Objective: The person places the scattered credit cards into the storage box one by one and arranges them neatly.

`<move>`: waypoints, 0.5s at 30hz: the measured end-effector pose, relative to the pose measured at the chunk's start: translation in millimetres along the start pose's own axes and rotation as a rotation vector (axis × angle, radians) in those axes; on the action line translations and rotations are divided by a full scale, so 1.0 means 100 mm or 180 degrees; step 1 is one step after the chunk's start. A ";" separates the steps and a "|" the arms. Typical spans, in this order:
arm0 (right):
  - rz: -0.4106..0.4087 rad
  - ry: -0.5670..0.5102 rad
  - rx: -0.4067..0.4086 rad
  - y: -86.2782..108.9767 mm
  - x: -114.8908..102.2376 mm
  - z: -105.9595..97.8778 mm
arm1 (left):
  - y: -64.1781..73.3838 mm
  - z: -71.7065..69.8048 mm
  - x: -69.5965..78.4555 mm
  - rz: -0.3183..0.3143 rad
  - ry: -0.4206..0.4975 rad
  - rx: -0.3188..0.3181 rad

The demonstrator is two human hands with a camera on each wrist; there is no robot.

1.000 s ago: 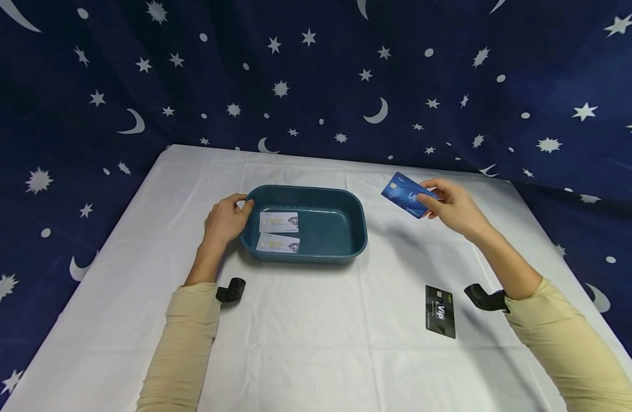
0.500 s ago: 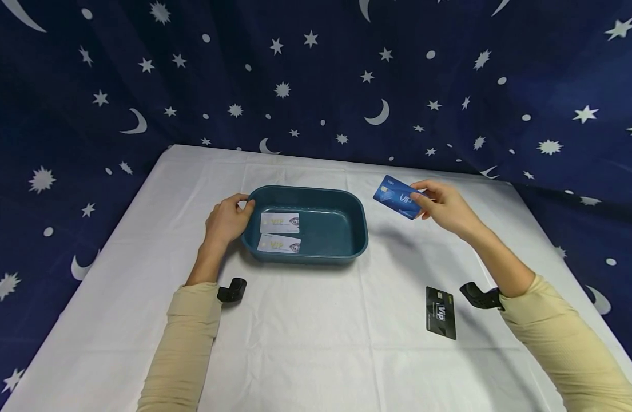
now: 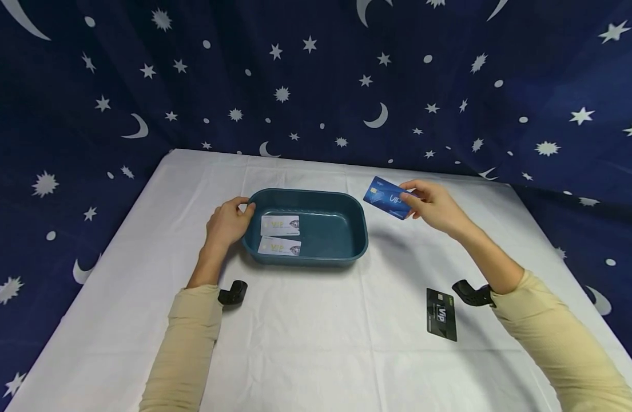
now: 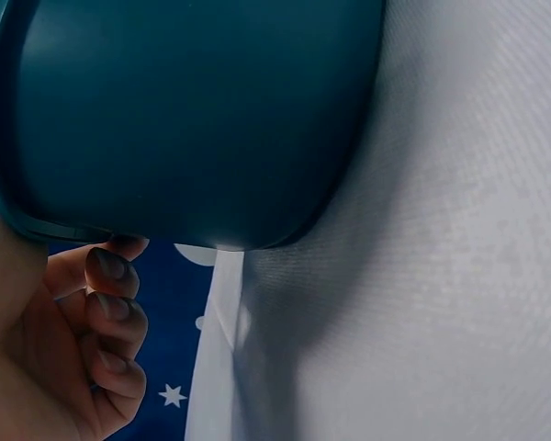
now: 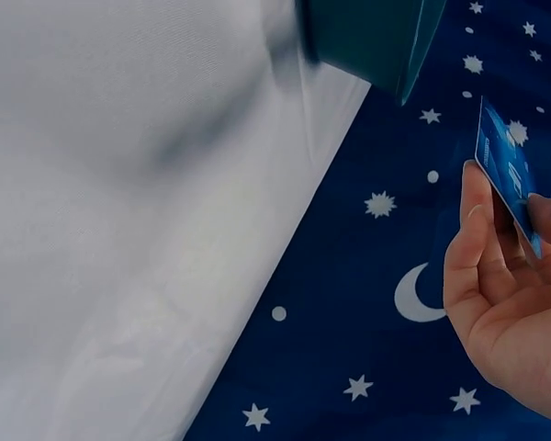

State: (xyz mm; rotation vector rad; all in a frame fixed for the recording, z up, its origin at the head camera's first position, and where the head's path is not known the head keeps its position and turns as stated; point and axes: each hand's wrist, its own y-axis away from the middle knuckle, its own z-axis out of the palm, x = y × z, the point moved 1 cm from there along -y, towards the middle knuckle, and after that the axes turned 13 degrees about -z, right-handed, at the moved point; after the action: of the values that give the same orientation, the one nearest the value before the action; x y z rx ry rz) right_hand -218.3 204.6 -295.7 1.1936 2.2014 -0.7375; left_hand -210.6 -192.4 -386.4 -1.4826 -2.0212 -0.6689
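Observation:
A blue VIP card (image 3: 387, 198) is pinched between the thumb and fingers of my right hand (image 3: 435, 207), held above the table just right of a teal plastic tub (image 3: 321, 261). In the right wrist view the blue card (image 5: 501, 165) appears nearly edge-on. My left hand (image 3: 228, 222) grips the tub's left rim, thumb over the edge; the left wrist view has its other fingers (image 4: 115, 312) curled beneath the rim, outside the wall. Inside the tub, two white VIP cards, an upper card (image 3: 280, 225) and a lower card (image 3: 279, 246), lie flat at the left side.
A black VIP card (image 3: 441, 315) lies on the white tablecloth (image 3: 316, 332) at the right, near my right forearm. Behind the table hangs a dark blue curtain (image 3: 316, 74) printed with stars and moons.
My right hand has moved left with the blue card, closer to the tub. My left hand stays on the tub's rim, and the other cards lie where they were.

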 end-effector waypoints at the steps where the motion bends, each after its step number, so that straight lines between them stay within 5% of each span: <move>1: 0.0007 0.0004 -0.0007 -0.01 0.00 0.01 | 0.00 0.00 0.00 0.0002 -0.0006 0.0003; 15: 0.0021 0.0035 -0.0220 -0.20 -0.04 0.20 | -0.02 0.02 -0.03 0.0040 0.0027 0.0015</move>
State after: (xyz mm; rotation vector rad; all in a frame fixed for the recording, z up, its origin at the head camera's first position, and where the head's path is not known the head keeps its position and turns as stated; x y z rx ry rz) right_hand -229.6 179.9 -302.8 1.1729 2.2124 -0.6484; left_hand -211.7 -193.0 -390.0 -1.4863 -2.0042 -0.6638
